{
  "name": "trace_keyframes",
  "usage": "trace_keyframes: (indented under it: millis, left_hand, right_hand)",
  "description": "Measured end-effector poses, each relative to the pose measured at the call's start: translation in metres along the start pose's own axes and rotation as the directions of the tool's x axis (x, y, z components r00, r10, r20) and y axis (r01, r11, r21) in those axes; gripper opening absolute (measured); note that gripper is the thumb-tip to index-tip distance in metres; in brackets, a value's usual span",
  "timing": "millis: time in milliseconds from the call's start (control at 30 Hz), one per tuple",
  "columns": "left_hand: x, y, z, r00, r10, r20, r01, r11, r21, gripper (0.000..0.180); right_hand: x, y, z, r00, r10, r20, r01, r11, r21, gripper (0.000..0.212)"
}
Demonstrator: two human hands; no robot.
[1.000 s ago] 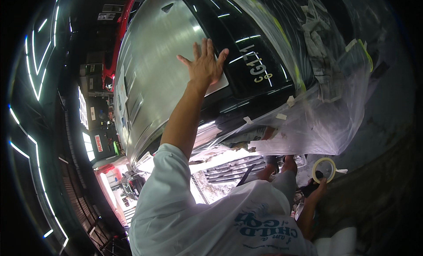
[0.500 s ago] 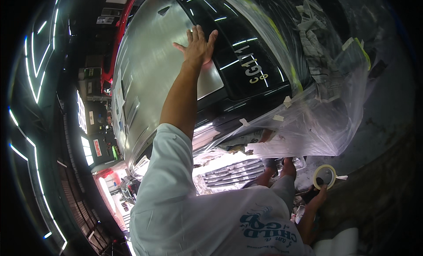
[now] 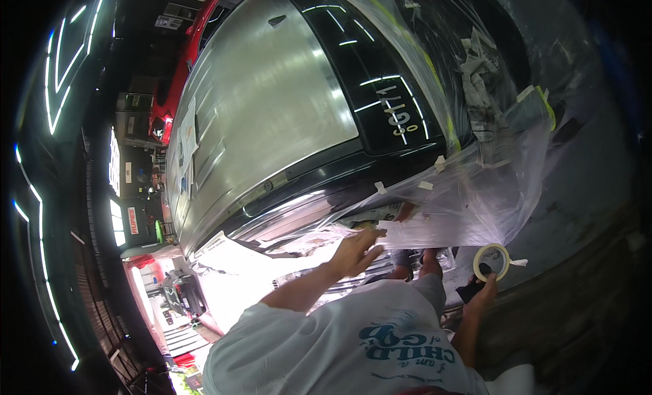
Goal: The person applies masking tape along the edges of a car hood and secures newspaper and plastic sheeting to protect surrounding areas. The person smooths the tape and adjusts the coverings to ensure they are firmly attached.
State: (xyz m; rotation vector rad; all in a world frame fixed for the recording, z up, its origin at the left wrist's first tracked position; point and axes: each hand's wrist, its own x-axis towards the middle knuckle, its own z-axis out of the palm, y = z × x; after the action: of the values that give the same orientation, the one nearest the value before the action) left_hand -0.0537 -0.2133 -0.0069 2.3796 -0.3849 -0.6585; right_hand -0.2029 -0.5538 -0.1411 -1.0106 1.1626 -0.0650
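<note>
My left hand (image 3: 356, 252) is in front of me, fingers stretched out and apart, near the lower edge of clear plastic sheeting (image 3: 475, 184). Whether its fingertips touch the sheet, I cannot tell. Lower right, my right hand (image 3: 481, 298) grips a roll of masking tape (image 3: 503, 262), a loose end sticking out from its side. Against that same hand is something black (image 3: 468, 290) whose kind I cannot make out. Beyond my left hand stands a vehicle with a dull bare-metal panel (image 3: 272, 89) and a glossy black window (image 3: 384, 89) with pale lettering.
Crumpled newspaper (image 3: 479, 89) lies under the plastic, which small tape pieces (image 3: 425, 186) and a yellow-green tape line (image 3: 435, 76) hold. Papers (image 3: 187, 140) rest on the metal. A red vehicle (image 3: 183, 76) stands at the back left, a dark car (image 3: 183, 293) lower left.
My left hand has come off the metal panel and dropped toward me, down to the plastic's lower edge. My right hand, with the tape roll, has shifted slightly up and left.
</note>
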Motion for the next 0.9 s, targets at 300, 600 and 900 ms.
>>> trace_keyframes:
  millis: [300, 600, 900]
  left_hand:
    - [-0.256, -0.264, 0.168, 0.451, -0.802, 0.392, 0.839, 0.531, 0.120, 0.066]
    - [-0.208, -0.221, 0.245, 0.644, -0.660, 0.387, 0.734, 0.676, -0.068, 0.060]
    - [-0.077, -0.207, 0.236, 0.845, -0.449, 0.291, 0.493, 0.865, -0.099, 0.053]
  right_hand:
    - [0.007, -0.023, 0.008, 0.868, -0.373, 0.328, 0.470, 0.828, -0.305, 0.045]
    - [-0.009, -0.059, -0.005, 0.918, -0.249, 0.309, 0.342, 0.893, -0.294, 0.048]
    - [-0.028, -0.054, 0.027, 0.901, -0.228, 0.370, 0.354, 0.879, -0.321, 0.047]
